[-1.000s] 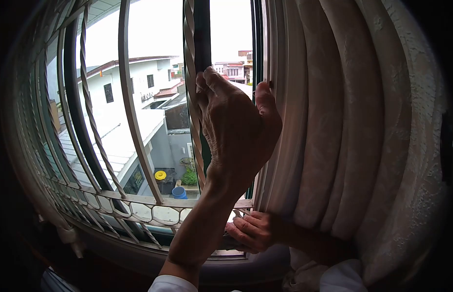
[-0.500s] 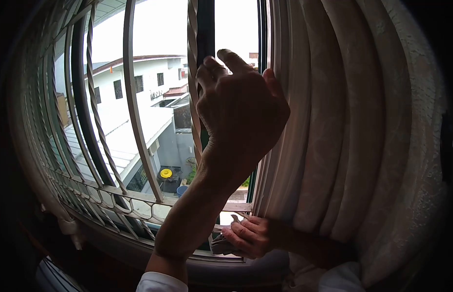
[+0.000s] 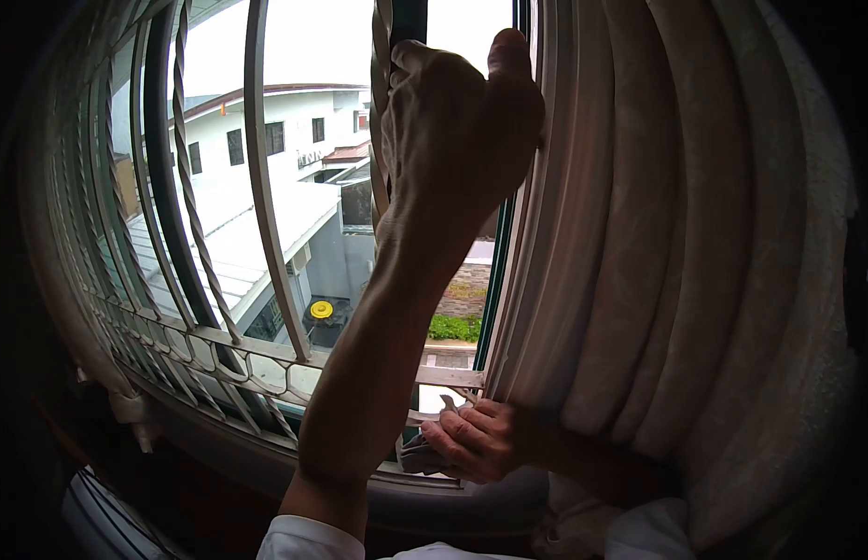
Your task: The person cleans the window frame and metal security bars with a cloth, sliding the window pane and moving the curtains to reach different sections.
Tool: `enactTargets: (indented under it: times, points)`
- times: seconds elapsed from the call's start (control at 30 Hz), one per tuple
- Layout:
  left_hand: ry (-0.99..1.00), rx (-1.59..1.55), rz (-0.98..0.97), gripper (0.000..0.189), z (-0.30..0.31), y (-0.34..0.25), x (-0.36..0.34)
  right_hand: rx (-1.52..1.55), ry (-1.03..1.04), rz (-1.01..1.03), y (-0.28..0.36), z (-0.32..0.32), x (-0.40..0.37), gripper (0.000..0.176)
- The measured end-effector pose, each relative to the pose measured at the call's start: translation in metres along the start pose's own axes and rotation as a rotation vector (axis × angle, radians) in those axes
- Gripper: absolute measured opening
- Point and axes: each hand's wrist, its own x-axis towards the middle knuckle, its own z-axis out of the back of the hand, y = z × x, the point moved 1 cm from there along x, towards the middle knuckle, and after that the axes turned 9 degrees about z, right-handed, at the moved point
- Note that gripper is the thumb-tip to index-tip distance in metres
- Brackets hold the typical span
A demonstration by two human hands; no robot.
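My left hand is raised high in front of the window, its back toward me. Its fingers curl onto the dark upright window frame beside a twisted grille bar, and its thumb points up, apart from them. The fingertips are mostly hidden behind the hand. Low on the right, my right hand is closed on a crumpled grey cloth at the window sill, by the bottom of the grille.
A pale metal grille spans the window on the left. Long curtains hang on the right, close to my right forearm. A knotted curtain end hangs at lower left. Outside are a white building and a yellow round lid.
My left hand has moved higher, and its fingers, more outstretched before, are now curled in. The view has shifted slightly. My right hand stays at the sill with the cloth.
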Motion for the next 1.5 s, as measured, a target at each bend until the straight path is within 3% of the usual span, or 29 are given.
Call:
enactTargets:
  times: [0.03, 0.1, 0.13, 0.23, 0.3, 0.37, 0.4, 0.7, 0.77, 0.83, 0.97, 1.03, 1.07, 1.1, 1.17, 1.2, 1.33, 1.4, 1.43, 1.5]
  points:
    - [0.226, -0.203, 0.133, 0.068, 0.022, -0.012, 0.0, 0.001, 0.001, -0.004, -0.001, 0.005, 0.001, 0.045]
    - [0.218, -0.23, -0.014, 0.068, 0.029, -0.009, 0.02, 0.018, 0.018, 0.02, -0.002, 0.007, 0.0, 0.047]
    - [0.36, -0.384, 0.177, 0.047, 0.038, -0.004, 0.023, 0.016, 0.01, 0.021, -0.001, 0.006, 0.001, 0.047]
    - [0.348, -0.394, 0.176, 0.056, 0.037, -0.005, 0.022, 0.084, -0.025, 0.032, -0.002, 0.004, 0.003, 0.048]
    - [0.336, -0.391, 0.191, 0.06, 0.041, -0.009, 0.014, 0.066, 0.006, 0.017, -0.002, 0.001, 0.0, 0.061]
    - [0.276, -0.586, 0.058, 0.058, 0.056, -0.023, -0.003, 0.085, 0.017, 0.039, -0.003, 0.005, 0.001, 0.061]
    - [0.362, -0.471, 0.231, 0.064, 0.04, -0.008, 0.022, 0.092, 0.001, 0.041, -0.003, 0.005, 0.001, 0.061]
    - [0.437, -0.593, 0.184, 0.059, 0.034, 0.003, 0.023, 0.055, 0.026, 0.013, -0.002, 0.002, 0.002, 0.058]
    - [0.505, -0.715, -0.004, 0.06, 0.04, -0.001, 0.019, 0.04, 0.04, 0.011, -0.001, 0.003, 0.003, 0.057]
    - [0.543, -0.651, 0.109, 0.061, 0.029, -0.003, 0.028, 0.028, 0.025, 0.016, -0.001, 0.005, 0.004, 0.056]
    - [0.648, -0.723, -0.054, 0.064, 0.047, -0.025, 0.013, 0.024, 0.023, 0.019, -0.001, 0.006, 0.004, 0.054]
    - [0.66, -0.535, 0.145, 0.066, 0.046, -0.039, 0.011, 0.03, 0.048, 0.012, -0.001, 0.007, 0.005, 0.052]
    - [0.711, -0.808, -0.205, 0.067, 0.032, -0.008, 0.011, 0.028, 0.048, 0.01, -0.002, 0.007, 0.006, 0.052]
    - [0.713, -0.81, -0.202, 0.067, 0.026, -0.011, 0.014, 0.031, 0.036, 0.009, -0.002, 0.007, 0.006, 0.051]
    - [0.589, -0.522, -0.031, 0.067, 0.009, -0.021, 0.02, 0.037, 0.028, 0.002, -0.003, 0.009, 0.007, 0.051]
    - [0.488, -0.431, -0.089, 0.067, 0.004, -0.018, 0.022, 0.028, 0.042, 0.003, -0.003, 0.01, 0.008, 0.051]
    - [0.416, -0.489, -0.223, 0.063, -0.023, -0.007, 0.024, -0.005, 0.056, 0.026, -0.002, 0.007, 0.007, 0.045]
    - [-0.065, -0.183, -0.903, 0.054, -0.033, -0.01, 0.022, -0.001, 0.066, 0.022, -0.002, 0.005, 0.008, 0.046]
    - [-0.072, -0.187, -0.905, 0.054, -0.029, -0.012, 0.024, 0.006, 0.074, 0.011, -0.002, 0.005, 0.009, 0.048]
    - [0.457, -0.453, -0.358, 0.033, -0.025, -0.012, 0.03, -0.013, 0.095, -0.006, -0.001, 0.006, 0.01, 0.051]
